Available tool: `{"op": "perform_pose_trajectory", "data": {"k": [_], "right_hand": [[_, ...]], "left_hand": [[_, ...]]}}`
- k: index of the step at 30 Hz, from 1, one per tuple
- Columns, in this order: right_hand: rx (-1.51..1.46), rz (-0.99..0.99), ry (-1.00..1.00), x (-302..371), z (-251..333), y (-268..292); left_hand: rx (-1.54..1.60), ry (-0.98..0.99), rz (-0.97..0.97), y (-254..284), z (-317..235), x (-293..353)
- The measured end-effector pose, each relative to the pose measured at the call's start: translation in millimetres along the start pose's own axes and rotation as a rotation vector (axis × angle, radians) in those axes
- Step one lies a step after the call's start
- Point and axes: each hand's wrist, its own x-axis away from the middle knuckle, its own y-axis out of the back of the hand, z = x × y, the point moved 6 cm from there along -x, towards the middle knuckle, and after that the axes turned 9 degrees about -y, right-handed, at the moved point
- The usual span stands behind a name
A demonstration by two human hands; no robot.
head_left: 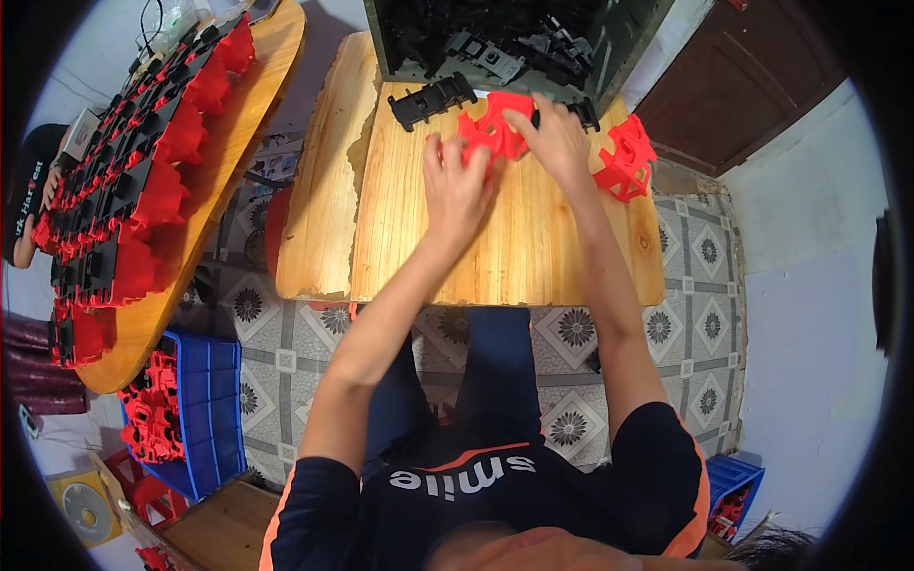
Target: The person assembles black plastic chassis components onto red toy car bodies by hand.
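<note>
A red plastic frame (497,124) with cut-out openings is over the wooden table, in front of the metal bin. My left hand (458,186) has its fingers curled on the frame's near left edge. My right hand (559,143) is bent over a black plastic part (588,114), whose end sticks out past the fingers; its thumb lies against the red frame. Much of that black part is hidden under the hand. To the left lies another black part (433,101), long with notched ends. A second red frame (626,160) stands at the table's right edge.
A metal bin (381,43) full of black parts stands at the table's far side. On a side table (271,86) at left are rows of red-and-black assemblies (143,171). A blue crate (211,409) holds red frames. Another person's hand (49,186) is far left.
</note>
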Motion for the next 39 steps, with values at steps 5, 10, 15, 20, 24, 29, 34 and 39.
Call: {"op": "perform_pose_trajectory", "data": {"k": [5, 10, 15, 20, 24, 29, 34, 39], "right_hand": [[-1.121, 0.194, -0.148, 44, -19, -54], [-1.118, 0.507, -0.230, 91, 44, 10], [-1.144, 0.593, 0.337, 67, 122, -10], [-0.152, 0.045, 0.266, -54, 99, -104], [-0.096, 0.054, 0.411, -43, 100, -104], [-0.708, 0.261, 0.140, 34, 48, -90], [-0.405, -0.028, 0.475, 71, -10, -76], [-0.740, 0.166, 0.182, 63, 12, -1]], "left_hand": [[-0.053, -0.164, 0.018, 52, -32, 51], [0.515, 0.620, -0.087, 144, 34, 59], [1.738, 1.307, 0.130, 138, 27, 104], [1.856, 1.377, -0.115, 153, 16, 136], [1.671, 1.420, -0.147, 170, 16, 166], [1.635, 1.488, -0.241, 192, 17, 195], [1.553, 1.447, -0.185, 196, 18, 191], [1.502, 1.374, -0.168, 202, 13, 182]]}}
